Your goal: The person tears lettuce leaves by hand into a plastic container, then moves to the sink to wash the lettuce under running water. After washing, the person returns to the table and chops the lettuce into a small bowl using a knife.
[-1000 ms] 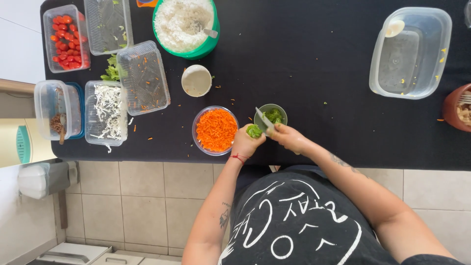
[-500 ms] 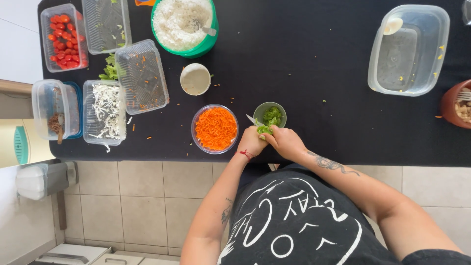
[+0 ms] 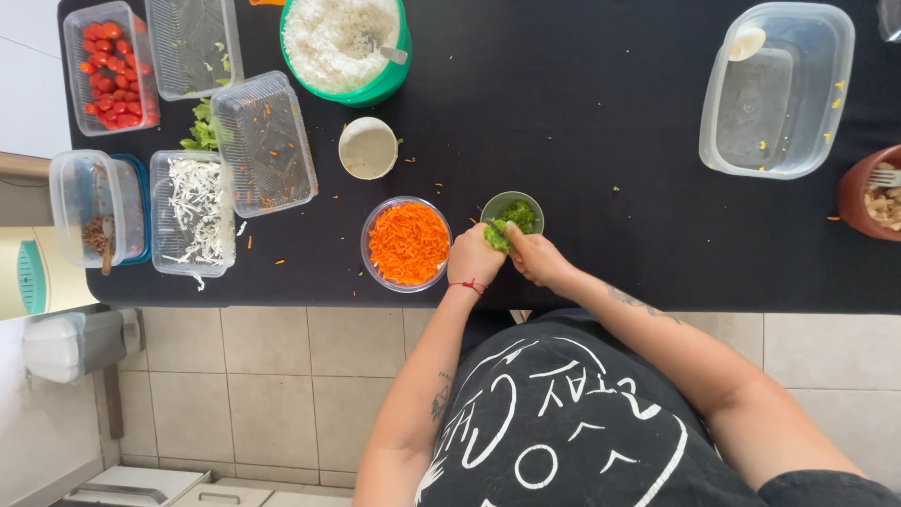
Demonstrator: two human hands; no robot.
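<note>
My left hand [image 3: 474, 255], with a red string on its wrist, and my right hand [image 3: 535, 258] meet at the near rim of a small bowl [image 3: 526, 200]. Between their fingertips they pinch a clump of chopped green leaves [image 3: 497, 235], and more greens lie in the bowl. Both hands are closed around the clump. A glass bowl of grated carrot [image 3: 407, 242] stands just left of my left hand. No knife shows in my hands now.
On the black tabletop [image 3: 601, 122] are a green bowl of white rice [image 3: 343, 38], a small cream-filled cup [image 3: 367, 147], tubs of cherry tomatoes [image 3: 108, 66] and shredded cabbage [image 3: 195, 211], an empty tilted tub [image 3: 263, 141], a large clear tub [image 3: 779, 94] and a brown bowl [image 3: 868, 192].
A knife blade showed between my hands earlier and is out of sight now. My hands have closed together on the greens at the small bowl's rim.
</note>
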